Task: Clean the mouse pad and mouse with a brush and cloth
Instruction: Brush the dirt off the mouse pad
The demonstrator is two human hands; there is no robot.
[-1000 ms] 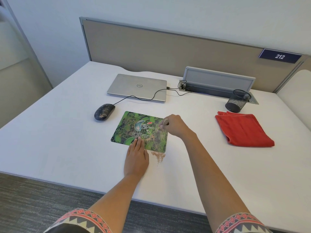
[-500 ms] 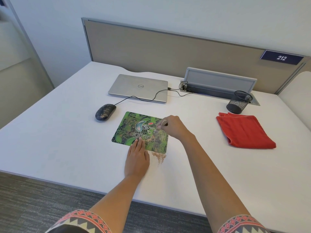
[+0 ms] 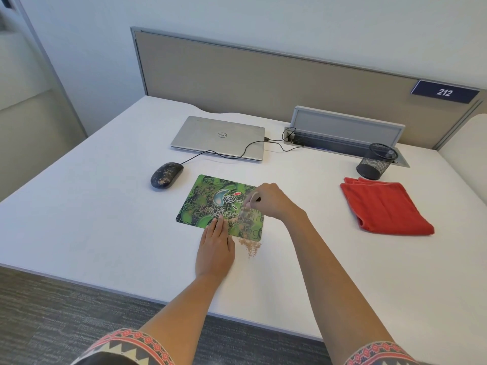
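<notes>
Brushing the mouse pad looks like the current step, right hand pinched tight on a small brush, left hand flat pinning its near edge, crumbs just off it, next probably the dirty mouse beside it.

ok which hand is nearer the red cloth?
Right. The right hand is over the mouse pad's right side holding the brush, closer to the cloth. The left hand lies flat on the pad's near edge, farther away.
</notes>
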